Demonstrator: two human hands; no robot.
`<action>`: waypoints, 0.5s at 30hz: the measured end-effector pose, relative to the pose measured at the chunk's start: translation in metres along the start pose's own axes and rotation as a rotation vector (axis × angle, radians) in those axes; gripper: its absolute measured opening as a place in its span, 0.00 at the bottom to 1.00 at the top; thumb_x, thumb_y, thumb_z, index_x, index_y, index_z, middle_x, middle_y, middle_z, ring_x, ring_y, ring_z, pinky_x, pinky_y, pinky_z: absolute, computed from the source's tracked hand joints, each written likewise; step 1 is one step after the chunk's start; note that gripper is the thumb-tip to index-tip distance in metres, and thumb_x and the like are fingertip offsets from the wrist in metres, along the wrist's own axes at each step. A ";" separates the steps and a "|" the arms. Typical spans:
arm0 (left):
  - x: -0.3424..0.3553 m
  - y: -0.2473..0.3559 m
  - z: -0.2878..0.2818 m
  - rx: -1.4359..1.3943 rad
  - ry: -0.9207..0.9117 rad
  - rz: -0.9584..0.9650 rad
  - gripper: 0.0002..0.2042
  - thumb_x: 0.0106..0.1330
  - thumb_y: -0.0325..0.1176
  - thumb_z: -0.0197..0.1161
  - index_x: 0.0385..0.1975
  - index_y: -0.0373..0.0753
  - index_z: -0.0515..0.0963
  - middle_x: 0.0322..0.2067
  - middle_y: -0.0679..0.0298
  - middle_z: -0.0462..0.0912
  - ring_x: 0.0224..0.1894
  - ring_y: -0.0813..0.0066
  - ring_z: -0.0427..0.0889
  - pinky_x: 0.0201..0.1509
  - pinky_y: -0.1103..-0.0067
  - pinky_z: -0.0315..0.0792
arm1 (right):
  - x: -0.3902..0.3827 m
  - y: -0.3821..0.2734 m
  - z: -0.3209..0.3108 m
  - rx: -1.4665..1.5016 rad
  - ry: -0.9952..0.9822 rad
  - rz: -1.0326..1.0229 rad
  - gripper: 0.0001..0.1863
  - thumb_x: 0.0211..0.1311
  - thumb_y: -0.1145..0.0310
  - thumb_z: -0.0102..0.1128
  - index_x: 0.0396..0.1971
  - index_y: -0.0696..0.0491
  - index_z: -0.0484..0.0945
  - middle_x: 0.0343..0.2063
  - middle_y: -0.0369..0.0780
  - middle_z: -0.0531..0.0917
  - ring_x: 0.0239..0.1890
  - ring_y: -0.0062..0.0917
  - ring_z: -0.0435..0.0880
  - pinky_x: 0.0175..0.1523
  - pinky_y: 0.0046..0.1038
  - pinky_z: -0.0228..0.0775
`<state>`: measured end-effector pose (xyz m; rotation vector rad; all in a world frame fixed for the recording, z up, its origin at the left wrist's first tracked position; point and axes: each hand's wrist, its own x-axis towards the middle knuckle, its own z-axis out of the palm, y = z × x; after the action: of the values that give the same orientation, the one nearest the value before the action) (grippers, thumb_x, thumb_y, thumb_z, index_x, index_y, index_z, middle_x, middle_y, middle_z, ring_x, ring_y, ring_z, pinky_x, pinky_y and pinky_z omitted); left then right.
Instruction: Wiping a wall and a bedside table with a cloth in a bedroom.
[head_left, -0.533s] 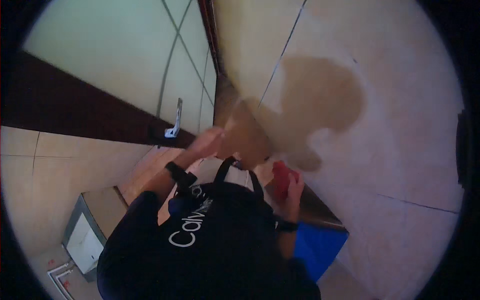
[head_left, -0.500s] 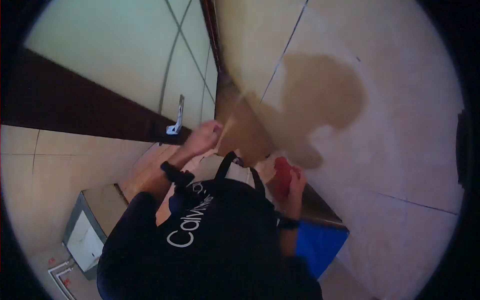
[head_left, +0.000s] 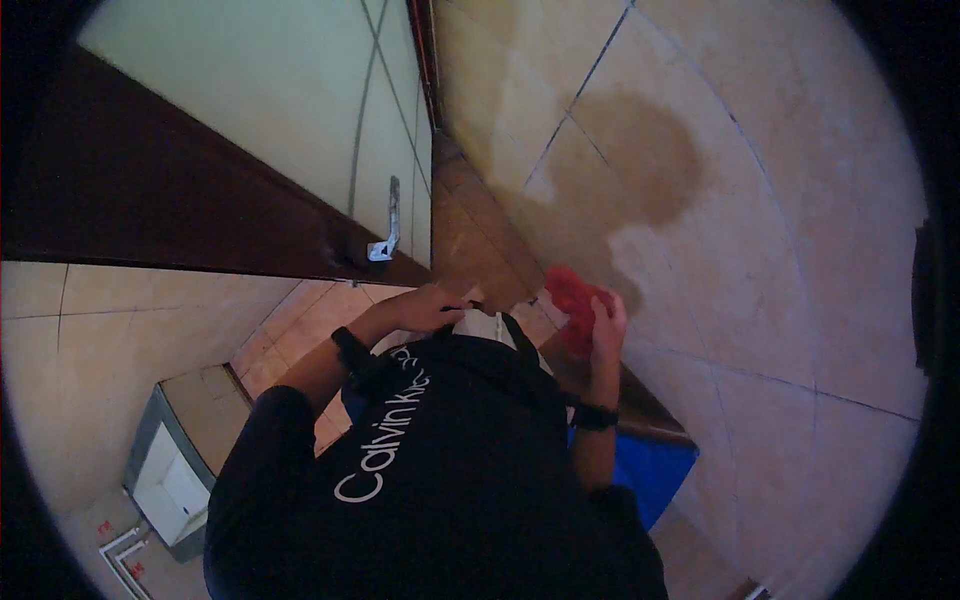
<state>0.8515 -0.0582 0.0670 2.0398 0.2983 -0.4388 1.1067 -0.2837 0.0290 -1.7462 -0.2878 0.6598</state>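
Note:
My right hand (head_left: 609,320) is closed round a crumpled red bundle (head_left: 573,312), which looks like cloth or thin plastic; the exact kind cannot be made out. It is held just right of my waist. My left hand (head_left: 433,308) is at the front of my waist, beside pale trousers (head_left: 482,325) and a dark strap (head_left: 518,340). Its fingers are bent and drawn together, and whatever they grip is hidden. Both wrists wear black bands. My black top with white lettering (head_left: 400,430) covers much of the lower middle.
A dark-framed door with pale panels and a metal handle (head_left: 385,235) stands at the upper left. Tiled wall (head_left: 760,270) rises on the right. A white basin (head_left: 170,485) with pipes beside it is at the lower left. Something blue (head_left: 650,475) lies behind my right forearm.
My left hand has come down from near the door handle to my waist. The right hand has shifted slightly right and up, still with the red bundle. The view has turned a little.

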 end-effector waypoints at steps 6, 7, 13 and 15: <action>-0.011 0.011 -0.008 -0.151 -0.284 -0.211 0.22 0.72 0.47 0.41 0.59 0.42 0.68 0.56 0.49 0.71 0.59 0.55 0.69 0.63 0.70 0.59 | -0.017 0.015 0.010 -0.057 0.026 -0.030 0.12 0.57 0.74 0.56 0.42 0.55 0.75 0.39 0.39 0.78 0.41 0.23 0.76 0.47 0.24 0.69; -0.012 0.006 -0.005 -0.151 -0.290 -0.212 0.22 0.72 0.47 0.41 0.59 0.42 0.68 0.56 0.49 0.71 0.59 0.55 0.69 0.63 0.70 0.59 | -0.021 0.016 0.014 -0.045 0.036 -0.003 0.12 0.57 0.74 0.56 0.42 0.56 0.75 0.39 0.39 0.78 0.41 0.23 0.76 0.47 0.24 0.69; -0.016 -0.027 0.011 -0.199 -0.402 -0.069 0.28 0.73 0.49 0.36 0.63 0.35 0.59 0.61 0.51 0.65 0.64 0.58 0.62 0.67 0.73 0.52 | -0.038 0.036 0.015 -0.080 0.066 -0.021 0.11 0.56 0.74 0.57 0.41 0.56 0.75 0.36 0.38 0.79 0.38 0.23 0.76 0.46 0.24 0.70; -0.017 -0.045 0.017 -0.170 -0.368 0.098 0.28 0.73 0.49 0.35 0.64 0.32 0.57 0.62 0.49 0.64 0.65 0.58 0.60 0.67 0.73 0.51 | -0.045 0.028 0.020 -0.050 0.072 0.017 0.12 0.56 0.75 0.57 0.41 0.56 0.76 0.36 0.38 0.79 0.39 0.22 0.76 0.46 0.24 0.69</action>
<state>0.8162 -0.0516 0.0314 1.7589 0.0103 -0.6915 1.0552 -0.2989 0.0117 -1.8179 -0.2414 0.6052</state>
